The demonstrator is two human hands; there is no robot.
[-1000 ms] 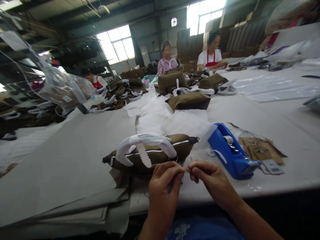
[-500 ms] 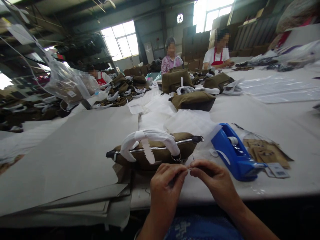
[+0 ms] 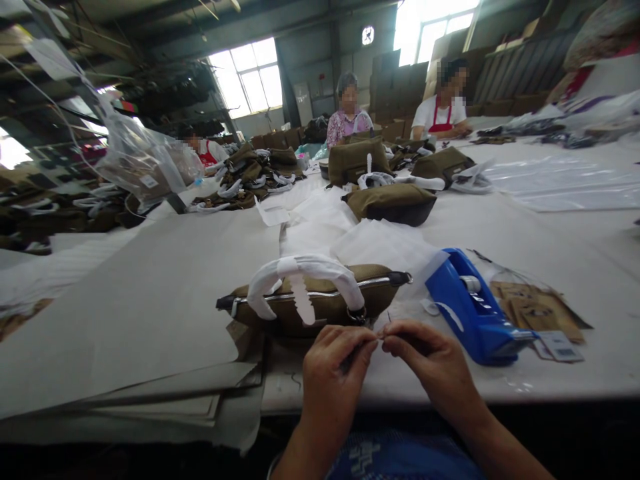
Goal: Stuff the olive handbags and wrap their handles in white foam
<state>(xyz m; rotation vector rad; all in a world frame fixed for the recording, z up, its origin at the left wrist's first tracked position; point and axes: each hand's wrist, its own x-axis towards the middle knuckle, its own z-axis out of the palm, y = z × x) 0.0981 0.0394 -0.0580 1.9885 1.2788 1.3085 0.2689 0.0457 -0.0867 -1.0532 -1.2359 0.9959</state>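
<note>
We judge the step in hand to be fine fingertip work, best done with light, steady pinches and little movement in the wrists. Since our 2 hands sit so close to the olive bag (image 3: 330, 309), we would do well to work gently, so that nothing snags on the metal ring (image 3: 357, 315) at the bag's near side or tugs at its white-wrapped handle (image 3: 327, 265). Turning our knuckles slightly away should give us a clearer view of the fingertips.

Our left hand (image 3: 337, 363) is closed in a thumb-and-finger pinch just in front of the bag; we cannot tell whether it touches it. Our right hand (image 3: 430, 353) pinches likewise, in front of the bag's right end, the 2 sets of fingertips all but meeting. Whatever lies between them is too small for us to tell.

The bag lies just beyond our hands, mostly ahead of the left, its silver zip (image 3: 375, 282) facing up. To the bag's right stands a blue tape dispenser (image 3: 463, 310); to its left spread large grey sheets (image 3: 135, 300).
</note>
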